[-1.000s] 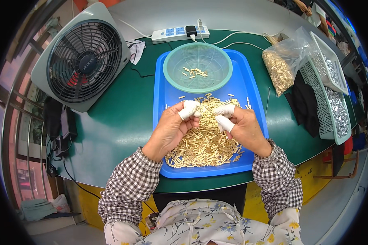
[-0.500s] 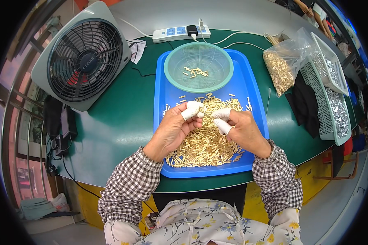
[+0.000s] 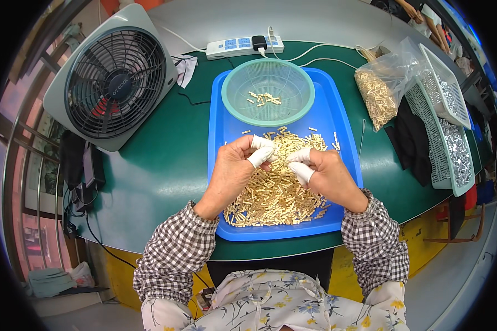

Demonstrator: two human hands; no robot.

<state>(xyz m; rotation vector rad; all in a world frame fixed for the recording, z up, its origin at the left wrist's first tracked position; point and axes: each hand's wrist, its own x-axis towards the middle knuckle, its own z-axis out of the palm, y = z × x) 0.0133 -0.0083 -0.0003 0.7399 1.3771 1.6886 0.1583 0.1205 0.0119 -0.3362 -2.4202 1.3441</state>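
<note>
Together over the blue tray [image 3: 226,138], the left hand [image 3: 234,171] and the right hand [image 3: 328,176] meet fingertip to fingertip above a heap of small tan pieces [image 3: 276,193]. Both hands wear white finger cots [image 3: 258,157] on thumb and forefingers. The left hand's fingers are pinched together on something small at the tips, and the right hand's fingers are pinched likewise just beside them; what sits between them is too small to tell, though it appears to be one of the tan pieces. The heap lies in the near half of the tray, under and between the wrists.

A pale green mesh basket [image 3: 232,107] stands in the far half of the tray with a few of the same pieces scattered in it. The tray rests on a green table [image 3: 165,160]. A grey box fan [image 3: 113,77] stands at the left, a white power strip [image 3: 237,47] lies beyond the basket, a clear bag of tan pieces [image 3: 378,88] lies to the right, and white baskets of silvery parts [image 3: 450,132] stand at the far right edge.
</note>
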